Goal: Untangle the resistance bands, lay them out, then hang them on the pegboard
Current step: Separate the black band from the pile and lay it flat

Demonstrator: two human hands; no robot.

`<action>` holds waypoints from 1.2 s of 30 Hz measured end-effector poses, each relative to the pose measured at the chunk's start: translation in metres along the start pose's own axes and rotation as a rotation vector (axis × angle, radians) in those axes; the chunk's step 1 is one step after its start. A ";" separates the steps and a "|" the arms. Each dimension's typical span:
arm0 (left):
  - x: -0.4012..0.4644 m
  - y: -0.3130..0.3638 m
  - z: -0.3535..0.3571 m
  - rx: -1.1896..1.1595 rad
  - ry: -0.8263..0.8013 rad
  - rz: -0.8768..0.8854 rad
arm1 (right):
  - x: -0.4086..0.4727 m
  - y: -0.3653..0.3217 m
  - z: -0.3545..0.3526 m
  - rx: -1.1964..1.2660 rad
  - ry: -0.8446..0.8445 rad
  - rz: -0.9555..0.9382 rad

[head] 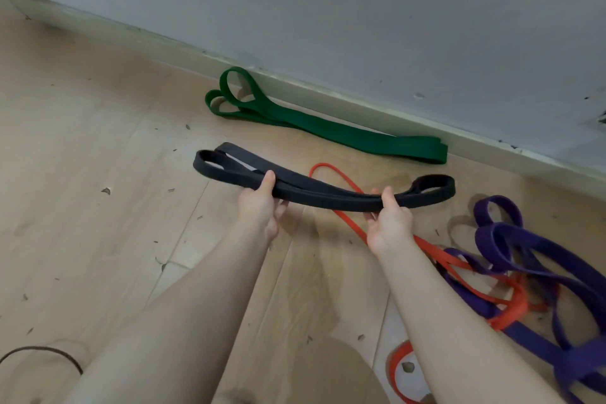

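Over pale wood floor [98, 147] by grey wall [360, 10], both hands' fingers [267, 182] gripping black band [328, 195]

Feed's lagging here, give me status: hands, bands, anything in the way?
Both hands, left and right, grip black band above floor. Green band laid by wall. Orange and purple bands tangled, right.

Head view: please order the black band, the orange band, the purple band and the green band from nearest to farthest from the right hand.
1. black band: gripped in the right hand.
2. orange band: on the floor just beneath that hand.
3. purple band: on the floor, further right.
4. green band: farthest, along the baseboard.
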State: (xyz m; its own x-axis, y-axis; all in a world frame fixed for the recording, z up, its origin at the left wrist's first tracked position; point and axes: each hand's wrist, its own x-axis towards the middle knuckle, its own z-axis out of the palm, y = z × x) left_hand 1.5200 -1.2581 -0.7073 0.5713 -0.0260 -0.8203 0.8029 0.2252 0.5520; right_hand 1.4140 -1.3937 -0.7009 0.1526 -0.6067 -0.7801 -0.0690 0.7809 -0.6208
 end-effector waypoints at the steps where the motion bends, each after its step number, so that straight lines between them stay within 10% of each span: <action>1: 0.003 -0.008 -0.005 0.137 0.004 -0.108 | 0.010 0.004 -0.004 -0.063 0.057 0.022; 4: 0.012 -0.033 -0.020 0.407 -0.014 -0.274 | 0.034 0.017 -0.020 -0.228 0.137 0.049; 8: 0.025 -0.050 -0.025 0.213 0.012 -0.158 | 0.055 0.024 -0.034 -0.256 0.048 0.141; 16: 0.035 -0.030 -0.021 0.289 0.511 0.014 | 0.062 0.026 -0.040 -0.178 0.143 0.174; 29: 0.020 0.021 -0.050 0.210 0.044 0.420 | 0.059 0.028 -0.032 -0.028 0.069 0.196; 36: 0.053 0.013 -0.038 0.638 0.214 0.524 | 0.050 0.026 -0.028 0.064 0.039 0.216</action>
State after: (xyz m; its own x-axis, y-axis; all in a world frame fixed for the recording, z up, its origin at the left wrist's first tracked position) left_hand 1.5537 -1.2195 -0.7494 0.9028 0.1270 -0.4109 0.4228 -0.4370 0.7939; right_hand 1.3919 -1.4083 -0.7584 0.1030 -0.4289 -0.8974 -0.0327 0.9003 -0.4341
